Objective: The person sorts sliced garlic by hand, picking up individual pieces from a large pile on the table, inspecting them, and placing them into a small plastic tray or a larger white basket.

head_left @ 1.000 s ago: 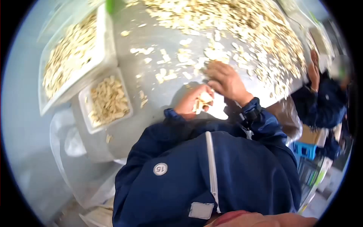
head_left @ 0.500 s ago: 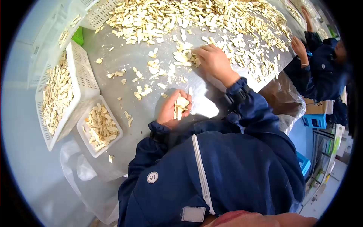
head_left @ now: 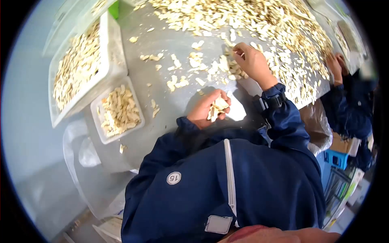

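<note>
Pale dried slices lie scattered over a metal table point(head_left: 162, 44), with a large pile of slices point(head_left: 251, 18) along its far side. My left hand point(head_left: 208, 108) is cupped around several pale slices point(head_left: 218, 107) near the table's front edge. Farther up and to the right, my right hand point(head_left: 254, 65) hovers by a small heap of slices point(head_left: 229, 67), its fingers curled; whether anything sits between the fingertips is too small to tell.
A small white tray point(head_left: 139, 117) of slices is at the left, beside a large white basket point(head_left: 113, 48) full of slices. At the right, a co-worker's hands point(head_left: 335, 67) touch the pile's edge. Clear plastic bag point(head_left: 318, 129) hangs below the table's right edge.
My right hand has lifted off the slices, its fingers now curled. My left hand still holds its slices. The whole view has shifted, and the co-worker's hands have come down onto the pile.
</note>
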Available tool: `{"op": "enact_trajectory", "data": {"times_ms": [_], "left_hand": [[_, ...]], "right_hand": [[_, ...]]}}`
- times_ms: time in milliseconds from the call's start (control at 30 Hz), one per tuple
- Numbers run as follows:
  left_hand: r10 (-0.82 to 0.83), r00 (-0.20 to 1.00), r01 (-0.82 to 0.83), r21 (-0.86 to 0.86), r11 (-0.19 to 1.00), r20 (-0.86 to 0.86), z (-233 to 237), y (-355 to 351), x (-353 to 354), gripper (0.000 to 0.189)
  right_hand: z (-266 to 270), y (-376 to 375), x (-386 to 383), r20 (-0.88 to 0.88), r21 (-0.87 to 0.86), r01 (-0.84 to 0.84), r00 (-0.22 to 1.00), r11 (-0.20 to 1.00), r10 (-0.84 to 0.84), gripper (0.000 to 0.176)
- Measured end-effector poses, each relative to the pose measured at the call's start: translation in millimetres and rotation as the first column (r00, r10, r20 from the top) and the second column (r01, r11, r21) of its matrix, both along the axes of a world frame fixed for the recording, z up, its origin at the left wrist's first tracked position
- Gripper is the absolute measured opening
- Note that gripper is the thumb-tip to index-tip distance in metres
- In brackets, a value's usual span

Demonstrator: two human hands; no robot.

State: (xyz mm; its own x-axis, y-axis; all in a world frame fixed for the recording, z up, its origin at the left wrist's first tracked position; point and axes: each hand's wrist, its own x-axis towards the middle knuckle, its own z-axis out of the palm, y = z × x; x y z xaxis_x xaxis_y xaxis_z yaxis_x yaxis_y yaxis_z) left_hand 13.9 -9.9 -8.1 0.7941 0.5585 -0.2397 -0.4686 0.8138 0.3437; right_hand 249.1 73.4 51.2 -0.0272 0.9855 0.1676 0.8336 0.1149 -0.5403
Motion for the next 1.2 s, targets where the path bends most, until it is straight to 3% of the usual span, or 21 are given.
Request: {"op": "enact_trajectory", "data": {"times_ms": [100,133,167,233,267,333,400,467,533,600,667,733,833,1000,1067,1167,1200], "left_hand": [[-0.022,1.0,0.022,0.013,1.0,0.005,-4,1,-3,0.034],[-0.007,1.0,0.007,0.05,0.999,-0.016,-2,1,-4,0.034],[0.041,0.987,-0.009,0.198,0.98,-0.156,1,-1,-6,0.034],[0.191,0.94,-0.044,0.455,0.889,-0.282,-6,-8,-6,0.034],[0.273,0.923,-0.079,0.561,0.824,-0.271,-23,-13,-4,0.034],[0.223,0.954,-0.104,0.478,0.872,-0.2,-19,-12,-1,0.033],[0.001,1.0,0.001,0.075,0.997,-0.021,-5,-2,-8,0.033],[-0.004,1.0,0.004,0.059,0.998,-0.01,-3,1,-4,0.032],[0.011,1.0,-0.011,0.022,1.0,0.009,-1,-2,-3,0.031],[0.016,1.0,-0.016,0.006,1.0,-0.016,4,-2,-3,0.032],[0.019,1.0,-0.019,0.004,1.0,0.012,3,-2,-2,0.033],[0.021,1.0,-0.021,0.003,1.0,-0.005,3,-1,-2,0.032],[0.012,1.0,-0.012,-0.001,1.0,-0.013,2,0,-2,0.031],[0.017,1.0,-0.017,-0.028,0.999,0.006,1,-1,-2,0.03],[0.02,1.0,-0.019,-0.024,1.0,0.016,2,-1,-2,0.031],[0.023,1.0,-0.023,-0.034,0.999,0.014,1,-1,-2,0.031],[0.024,1.0,-0.023,-0.041,0.999,0.015,2,-1,-1,0.031]], "right_hand": [[28,5,-60,-0.22,-0.16,-0.246,0.953,0.956,0.209,0.024],[49,-1,-91,-0.424,-0.149,-0.4,0.852,0.904,0.307,0.026],[53,-6,-117,-0.654,-0.076,-0.546,0.658,0.834,0.372,0.033],[77,-17,-145,-0.698,0.149,-0.682,0.441,0.716,0.565,0.039],[75,-16,-145,-0.59,0.162,-0.656,0.534,0.737,0.605,0.039],[68,-4,-136,-0.338,0.194,-0.6,0.701,0.776,0.627,0.039],[26,5,-104,-0.04,0.252,-0.488,0.858,0.836,0.512,0.043],[4,-3,-61,0.313,0.326,-0.41,0.897,0.852,0.311,0.045],[-9,-25,-24,0.399,0.292,-0.346,0.891,0.892,0.215,0.043],[-23,-45,11,0.185,0.127,-0.2,0.967,0.972,0.175,0.031],[-13,-65,41,0.084,0.156,-0.094,0.993,0.983,0.081,0.026],[-11,-80,59,-0.01,0.034,0.205,0.979,0.978,-0.204,0.025],[-6,-94,73,-0.047,0.033,0.369,0.929,0.929,-0.368,0.027],[-18,-92,80,0.2,0.348,0.328,0.889,0.878,-0.411,0.036],[-16,-96,64,0.076,0.241,0.288,0.946,0.927,-0.314,0.037],[-7,-112,33,0.167,0.209,-0.066,0.985,0.976,0.031,0.037],[-9,-121,31,0.259,0.185,-0.104,0.964,0.977,0.054,0.031]]}}
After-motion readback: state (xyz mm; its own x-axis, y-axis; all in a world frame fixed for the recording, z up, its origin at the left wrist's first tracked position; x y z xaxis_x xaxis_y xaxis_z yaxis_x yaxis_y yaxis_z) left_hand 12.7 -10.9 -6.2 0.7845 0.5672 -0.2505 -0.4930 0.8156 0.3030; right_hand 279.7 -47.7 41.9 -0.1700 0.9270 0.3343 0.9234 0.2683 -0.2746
